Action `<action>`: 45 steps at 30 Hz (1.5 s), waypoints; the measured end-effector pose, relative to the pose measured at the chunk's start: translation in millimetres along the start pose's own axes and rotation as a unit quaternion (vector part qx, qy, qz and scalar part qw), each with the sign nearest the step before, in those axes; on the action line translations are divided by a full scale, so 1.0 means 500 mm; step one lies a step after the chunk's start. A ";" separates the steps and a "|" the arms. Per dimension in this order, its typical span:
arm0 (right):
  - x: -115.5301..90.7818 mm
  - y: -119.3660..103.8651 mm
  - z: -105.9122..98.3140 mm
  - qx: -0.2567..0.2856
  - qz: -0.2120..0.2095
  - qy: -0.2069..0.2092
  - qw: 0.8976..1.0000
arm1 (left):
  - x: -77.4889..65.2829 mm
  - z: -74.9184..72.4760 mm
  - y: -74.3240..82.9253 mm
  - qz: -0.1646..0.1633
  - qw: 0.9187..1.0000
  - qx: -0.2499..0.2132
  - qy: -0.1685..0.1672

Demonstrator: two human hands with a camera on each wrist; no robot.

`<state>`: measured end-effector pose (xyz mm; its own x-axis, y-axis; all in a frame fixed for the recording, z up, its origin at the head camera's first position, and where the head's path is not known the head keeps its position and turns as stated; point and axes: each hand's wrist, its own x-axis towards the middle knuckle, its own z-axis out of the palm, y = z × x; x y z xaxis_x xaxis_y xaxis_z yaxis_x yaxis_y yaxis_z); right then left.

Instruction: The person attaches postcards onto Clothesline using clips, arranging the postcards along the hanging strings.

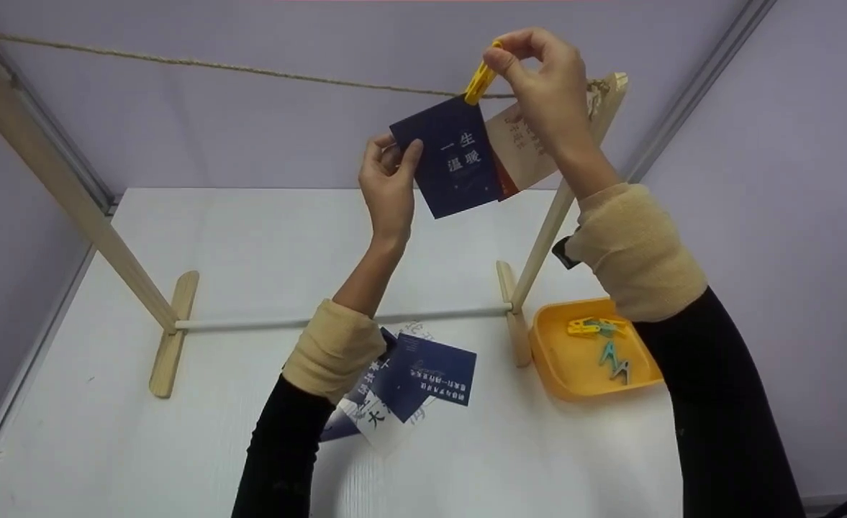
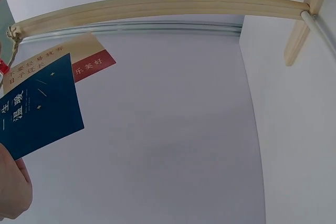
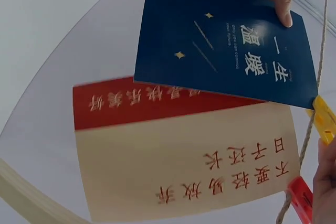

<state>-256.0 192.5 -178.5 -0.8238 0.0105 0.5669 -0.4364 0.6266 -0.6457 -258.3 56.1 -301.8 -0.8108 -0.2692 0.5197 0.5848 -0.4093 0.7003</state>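
Note:
A dark blue card (image 1: 446,162) with white characters is up at the twine (image 1: 250,70), tilted. My left hand (image 1: 387,183) pinches its left edge, thumb on the front. My right hand (image 1: 549,83) pinches a yellow clothespin (image 1: 479,80), whose jaws are at the card's top right corner and the twine. Behind it, a beige and red card (image 3: 184,156) hangs beside the blue one and is partly overlapped by it. In the right wrist view a red clothespin (image 3: 301,198) is at that card's corner, close to my right hand.
Wooden posts (image 1: 70,180) hold the twine at both ends, joined below by a white rod (image 1: 236,324). On the white table (image 1: 214,432) lies an overlapping pile of cards (image 1: 430,370). A yellow basket (image 1: 574,388) at the right holds several yellow, teal and grey clothespins (image 1: 609,354).

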 end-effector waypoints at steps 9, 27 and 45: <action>-0.011 -0.014 0.000 0.022 0.020 -0.020 0.999 | -0.001 -0.007 -0.014 0.001 1.000 -0.014 -0.018; 0.046 0.079 0.016 0.092 0.020 -0.034 0.995 | -0.048 -0.026 -0.101 -0.055 0.990 0.104 -0.076; -0.029 -0.014 -0.034 0.137 -0.017 0.049 0.989 | -0.067 -0.054 -0.181 -0.080 0.983 0.142 -0.081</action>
<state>-234.7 201.1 -173.4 -0.7736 0.0759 0.6292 -0.5569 0.3926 -0.7320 -284.6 78.8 -395.9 -0.8915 -0.0687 0.4478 0.4528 -0.1697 0.8753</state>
